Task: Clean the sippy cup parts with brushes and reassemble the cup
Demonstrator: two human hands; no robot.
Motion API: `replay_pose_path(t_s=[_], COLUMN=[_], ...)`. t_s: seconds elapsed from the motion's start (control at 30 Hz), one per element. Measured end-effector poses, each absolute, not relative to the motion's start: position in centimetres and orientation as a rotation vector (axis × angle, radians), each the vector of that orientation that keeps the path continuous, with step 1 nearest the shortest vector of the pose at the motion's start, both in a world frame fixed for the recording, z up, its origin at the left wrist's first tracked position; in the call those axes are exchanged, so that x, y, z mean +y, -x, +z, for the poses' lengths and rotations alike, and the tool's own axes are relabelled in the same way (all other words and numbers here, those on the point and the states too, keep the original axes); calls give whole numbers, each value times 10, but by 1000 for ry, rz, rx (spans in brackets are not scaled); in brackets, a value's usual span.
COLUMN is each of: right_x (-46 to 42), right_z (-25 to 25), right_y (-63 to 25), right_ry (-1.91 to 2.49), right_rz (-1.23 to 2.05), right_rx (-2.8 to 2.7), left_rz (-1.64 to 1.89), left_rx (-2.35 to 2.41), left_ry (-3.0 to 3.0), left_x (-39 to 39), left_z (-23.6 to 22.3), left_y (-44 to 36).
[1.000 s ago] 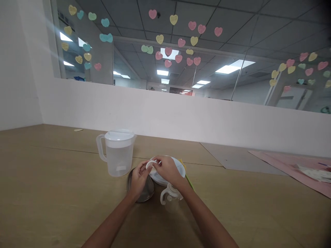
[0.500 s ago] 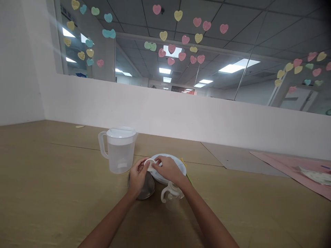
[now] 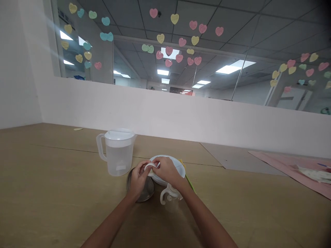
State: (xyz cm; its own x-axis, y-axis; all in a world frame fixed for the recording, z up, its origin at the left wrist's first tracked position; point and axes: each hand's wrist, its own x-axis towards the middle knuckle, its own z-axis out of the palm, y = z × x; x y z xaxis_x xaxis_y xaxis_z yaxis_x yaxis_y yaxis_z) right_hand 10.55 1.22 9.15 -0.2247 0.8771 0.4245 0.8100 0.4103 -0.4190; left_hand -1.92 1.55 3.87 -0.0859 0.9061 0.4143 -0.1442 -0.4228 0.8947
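- Since half a second ago both hands have tipped the small white ring so it now shows edge-on as a thin arc instead of a rounder loop, and the view has dropped slightly, so everything sits a little lower in frame.
- Long tan wooden table (image 3: 51,193) fills the lower half of the view, with a pale grey mat (image 3: 240,160) and a pink sheet (image 3: 289,165) lying far to the right.
- Clear plastic jug with a white lid (image 3: 118,151) stands upright, handle to the left, just behind and left of the hands.
- White round plate (image 3: 178,165) lies behind the right hand, partly hidden by it.
- Round grey metal dish (image 3: 147,191) lies under the left hand.
- Clear plastic bottle with white side handles (image 3: 169,198) stands below the right wrist, near the dish.
- Left hand (image 3: 137,179) pinches the left end of the ring, fingers closed on it.
- Right hand (image 3: 167,170) pinches the right end, fingers likewise closed on it.
- Small white ring (image 3: 151,166) is held between the fingertips above the dish and the plate's near edge; its long axis runs left to right, the arc bowing upward.
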Motion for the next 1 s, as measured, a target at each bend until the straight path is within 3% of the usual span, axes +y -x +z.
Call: replay_pose_path(t_s=[0.37,1.0], right_x=[13,-2], right_z=[88,92], right_y=[-106,-91], right_ry=[1364,1677], right_rz=[506,-200], right_rx=[-1929,-2228], left_rz=[1658,1680], left_rx=[933,969], left_ry=[-1315,-1579], left_x=[24,23], left_z=[33,29], left_y=[20,21])
